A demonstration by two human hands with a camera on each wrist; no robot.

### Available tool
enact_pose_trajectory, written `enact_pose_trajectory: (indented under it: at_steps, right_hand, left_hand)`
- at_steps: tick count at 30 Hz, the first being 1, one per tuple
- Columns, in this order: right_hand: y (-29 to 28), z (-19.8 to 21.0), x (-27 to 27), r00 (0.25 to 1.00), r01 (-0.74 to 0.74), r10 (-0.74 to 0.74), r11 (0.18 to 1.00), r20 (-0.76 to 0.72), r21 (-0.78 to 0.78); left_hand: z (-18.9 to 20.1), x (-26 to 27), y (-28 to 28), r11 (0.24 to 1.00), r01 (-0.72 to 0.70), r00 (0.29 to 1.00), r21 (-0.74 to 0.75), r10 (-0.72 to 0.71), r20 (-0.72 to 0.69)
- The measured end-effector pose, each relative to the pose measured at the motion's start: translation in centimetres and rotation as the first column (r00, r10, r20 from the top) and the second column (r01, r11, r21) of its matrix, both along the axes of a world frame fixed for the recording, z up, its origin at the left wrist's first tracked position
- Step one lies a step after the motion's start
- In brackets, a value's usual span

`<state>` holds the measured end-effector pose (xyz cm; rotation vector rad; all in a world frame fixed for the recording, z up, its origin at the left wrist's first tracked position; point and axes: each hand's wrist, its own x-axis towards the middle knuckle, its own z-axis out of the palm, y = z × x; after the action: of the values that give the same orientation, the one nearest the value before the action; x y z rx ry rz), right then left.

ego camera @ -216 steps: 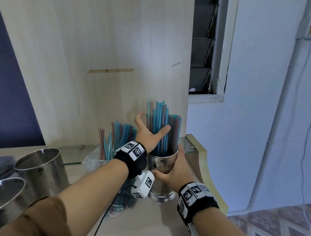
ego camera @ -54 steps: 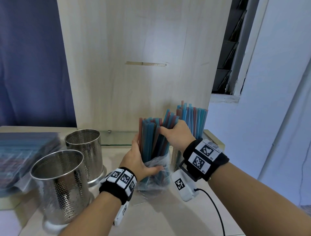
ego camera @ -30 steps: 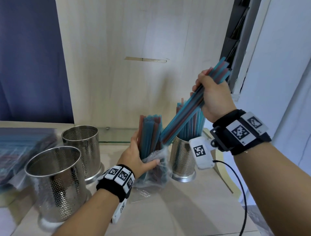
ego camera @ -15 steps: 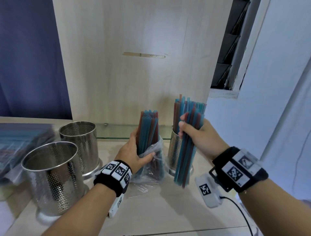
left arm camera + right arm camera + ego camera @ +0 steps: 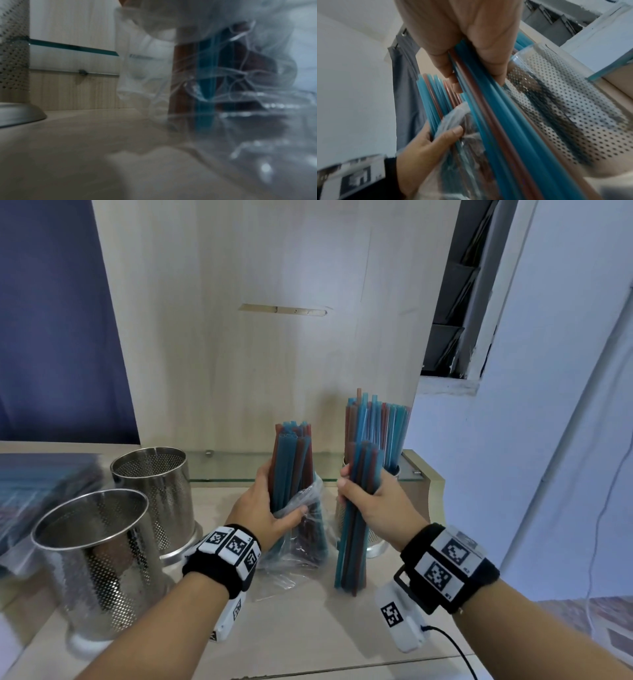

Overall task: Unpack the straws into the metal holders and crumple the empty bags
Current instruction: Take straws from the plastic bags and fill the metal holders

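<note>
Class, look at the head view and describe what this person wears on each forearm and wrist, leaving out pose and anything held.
Both forearms are bare, with no sleeves. Each wrist carries a black band faced with white tiles printed with black square codes. A white camera unit, also code-marked, hangs under each band: the left one and the right one. A thin black cable runs from the right unit.

Black wristbands carry white coded tags — each with a white, seemingly camera unit.

Wooden panel behind counter; blue curtain left.
</note>
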<state>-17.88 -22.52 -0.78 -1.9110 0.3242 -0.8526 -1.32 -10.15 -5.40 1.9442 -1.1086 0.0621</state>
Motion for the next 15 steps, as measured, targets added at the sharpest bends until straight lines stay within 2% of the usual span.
enact_pose_trajectory:
  at_steps: [3,6,8,11,15]
  right_hand:
    - [-0.3,0.0,-0.3,1.0,-0.007,0.006,1.0,-0.017,-0.011]
    - [-0.7,3.2,-0.9,0.999,0.021,-0.021,1.0,0.029,0.009]
    - [-1.3,6.4,-1.3,0.994,0.006,-0.01,0.999,0.113,0.037]
    - [-2.5,11.8,-1.9,0.967,-0.002,0.007,1.0,0.253,-0.019]
    - [-4.6,16.5,-1.6,0.913,0.074,-0.039,0.995,0.407,-0.072]
  left_hand:
    - [0.0,-0.1,-0.1,1.0,0.002,1.0,-0.002,-0.002,0.003]
    - [0.0,0.0,0.0,1.0,0.0,1.0,0.006,0.0,0.004]
    - [0.0,0.1,0.0,1.0,0.004,1.0,0.011,-0.004,-0.001]
    - [-0.1,0.1,0.0,1.0,0.011,1.0,0.017,-0.011,-0.013]
    - [-0.2,0.3,0.0,1.0,0.005,1.0,0.006,-0.005,-0.007]
